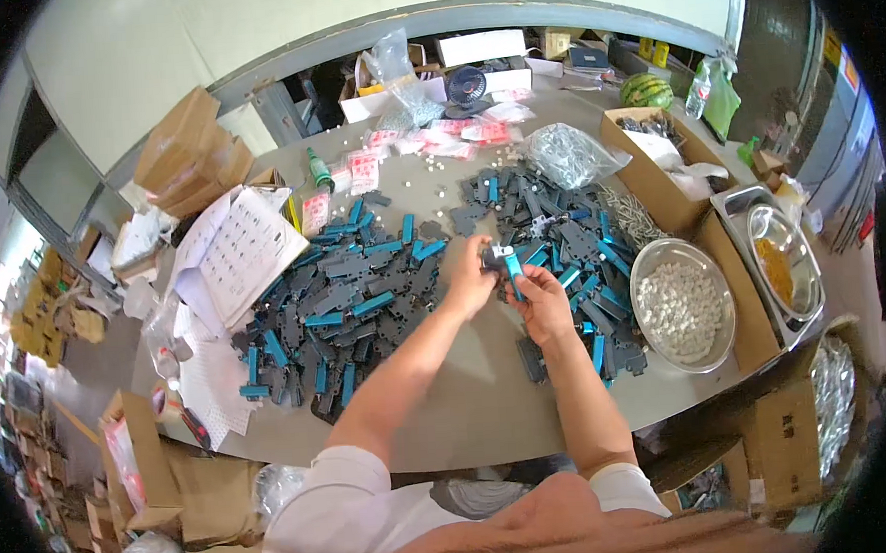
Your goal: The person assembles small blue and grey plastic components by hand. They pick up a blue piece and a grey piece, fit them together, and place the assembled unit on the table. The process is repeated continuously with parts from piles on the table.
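Over the middle of the table, both hands meet at a small dark grey part with a blue strip and a shiny metal end (511, 260). My left hand (471, 279) is closed with its fingertips at the dark and metal end. My right hand (545, 303) pinches the blue strip from the other side. What the piece is exactly cannot be made out. A wide heap of similar grey and blue parts (364, 291) lies left of my hands. Another such heap (571, 235) spreads to their right, coming close to my right hand and forearm.
At right stand a steel bowl of white pellets (683, 304), a pile of metal screws or pins (632, 214), a cardboard box (667, 155) and steel trays (770, 254). Papers (241, 252) lie left. Behind are red-and-white packets (456, 136), a clear bag (569, 156) and a small fan (467, 87).
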The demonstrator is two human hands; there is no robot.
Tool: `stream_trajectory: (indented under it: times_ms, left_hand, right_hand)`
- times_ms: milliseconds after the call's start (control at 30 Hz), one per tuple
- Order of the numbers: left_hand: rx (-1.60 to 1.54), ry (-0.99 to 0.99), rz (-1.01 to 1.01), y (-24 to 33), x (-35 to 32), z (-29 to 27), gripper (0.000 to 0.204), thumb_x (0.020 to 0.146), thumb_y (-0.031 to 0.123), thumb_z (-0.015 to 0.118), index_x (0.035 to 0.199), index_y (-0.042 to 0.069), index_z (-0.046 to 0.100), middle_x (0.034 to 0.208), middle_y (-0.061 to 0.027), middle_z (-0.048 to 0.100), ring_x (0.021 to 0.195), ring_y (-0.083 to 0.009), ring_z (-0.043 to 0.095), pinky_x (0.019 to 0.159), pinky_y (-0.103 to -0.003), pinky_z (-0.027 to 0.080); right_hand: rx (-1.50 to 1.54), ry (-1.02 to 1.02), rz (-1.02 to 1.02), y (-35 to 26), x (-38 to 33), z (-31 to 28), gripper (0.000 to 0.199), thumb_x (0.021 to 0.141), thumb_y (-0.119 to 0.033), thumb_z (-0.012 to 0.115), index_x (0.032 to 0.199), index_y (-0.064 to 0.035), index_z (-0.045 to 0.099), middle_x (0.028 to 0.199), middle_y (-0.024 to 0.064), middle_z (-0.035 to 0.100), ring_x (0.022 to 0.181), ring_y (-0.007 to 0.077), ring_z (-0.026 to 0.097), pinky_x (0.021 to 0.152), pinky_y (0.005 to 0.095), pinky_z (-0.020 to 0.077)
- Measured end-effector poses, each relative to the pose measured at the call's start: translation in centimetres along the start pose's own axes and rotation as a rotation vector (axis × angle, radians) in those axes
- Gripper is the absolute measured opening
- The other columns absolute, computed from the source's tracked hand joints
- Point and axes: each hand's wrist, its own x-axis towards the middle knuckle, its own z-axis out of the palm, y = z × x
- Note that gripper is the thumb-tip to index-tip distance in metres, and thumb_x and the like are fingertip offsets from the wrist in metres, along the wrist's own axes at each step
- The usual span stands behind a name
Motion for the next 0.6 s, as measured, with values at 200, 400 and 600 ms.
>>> stream_trajectory:
  times_ms: [200, 400, 600]
  left_hand:
    - [-0.397, 0.028, -0.06, 0.4, -4.9, 0.9, 0.035, 0.086, -0.008, 0.046, 0.118, 0.006, 0.042, 0.099, -0.0067, 0.059, 0.086, -0.0135, 0.058, 0.074, -0.028, 0.049]
    - [-0.66, -0.018, -0.059, 2.4, -5.5, 0.0, 0.026, 0.091, -0.001, 0.044, 0.117, 0.004, 0.041, 0.118, -0.0117, 0.055, 0.104, -0.0186, 0.056, 0.088, -0.032, 0.048]
    - [-0.821, 0.007, -0.064, 2.7, -6.0, -0.5, 0.027, 0.093, 0.009, 0.05, 0.118, 0.0, 0.046, 0.11, -0.0106, 0.061, 0.097, -0.0145, 0.059, 0.084, -0.026, 0.048]
  right_hand:
    - [-0.274, 0.109, -0.133, 1.3, -0.5, 0.7, 0.011, 0.084, -0.006, 0.066, 0.093, -0.0057, 0.059, 0.082, -0.0022, 0.06, 0.072, 0.0062, 0.053, 0.062, 0.0221, 0.0407]
    - [-0.315, -0.067, -0.235, 1.3, -0.4, 0.9, 0.008, 0.084, -0.003, 0.065, 0.091, -0.0019, 0.062, 0.083, 0.0, 0.062, 0.074, 0.0072, 0.055, 0.069, 0.022, 0.0458]
    - [-0.427, -0.111, -0.281, 1.9, -0.3, 0.8, 0.009, 0.083, -0.005, 0.067, 0.088, -0.0022, 0.059, 0.083, 0.0007, 0.062, 0.075, 0.0079, 0.055, 0.068, 0.0225, 0.0456]
